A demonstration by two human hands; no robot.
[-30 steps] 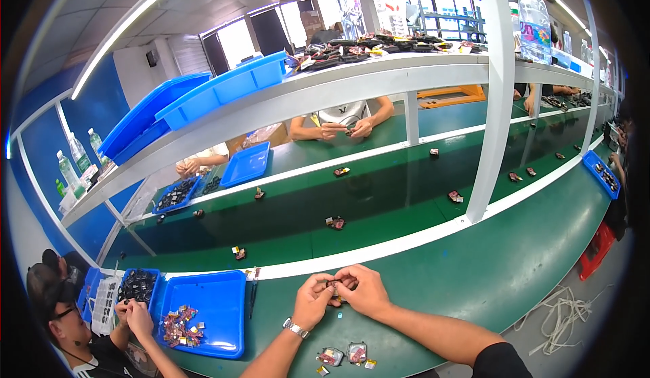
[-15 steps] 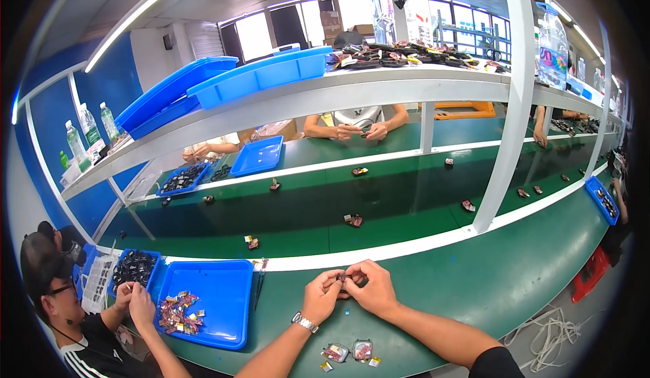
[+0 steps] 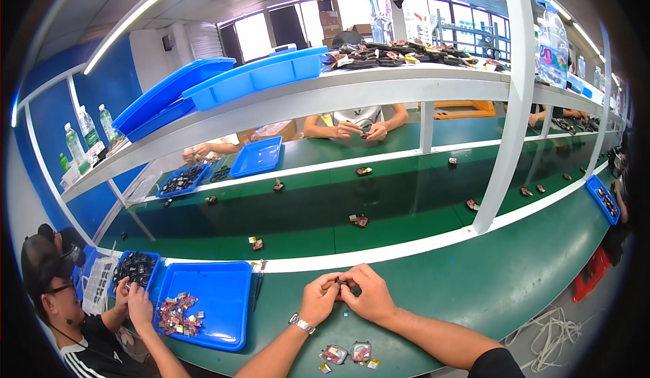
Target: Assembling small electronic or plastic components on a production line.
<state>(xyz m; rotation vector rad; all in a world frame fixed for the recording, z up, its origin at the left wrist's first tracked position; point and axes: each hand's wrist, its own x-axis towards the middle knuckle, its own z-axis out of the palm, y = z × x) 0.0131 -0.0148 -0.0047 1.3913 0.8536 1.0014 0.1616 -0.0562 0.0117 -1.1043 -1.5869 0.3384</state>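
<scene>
My left hand [image 3: 321, 299], with a metal watch at its wrist, and my right hand [image 3: 370, 297] meet above the green bench. Their fingertips pinch a small dark part [image 3: 342, 282] between them; most of it is hidden by the fingers. Nearer to me on the bench lie two small clear-and-dark casings, one at left [image 3: 334, 353] and another at right [image 3: 361, 351], with reddish pieces and yellow-silver tabs. A tiny blue bit [image 3: 346, 314] lies just below my hands. To the left, dark tweezers [image 3: 258, 286] rest beside a blue tray [image 3: 233, 310].
The tray holds a heap of small reddish parts [image 3: 179, 314]. A co-worker [image 3: 61, 310] sits at left beside a bin of black parts [image 3: 135, 267]. Beyond the white rail, a green belt [image 3: 305, 222] carries scattered parts. A white post [image 3: 509, 120] and shelf [image 3: 379, 83] stand ahead.
Parts on the belt have shifted slightly to the right. My hands stay together, fingers slightly readjusted on the dark part. The co-worker's hands at left have moved a little.
</scene>
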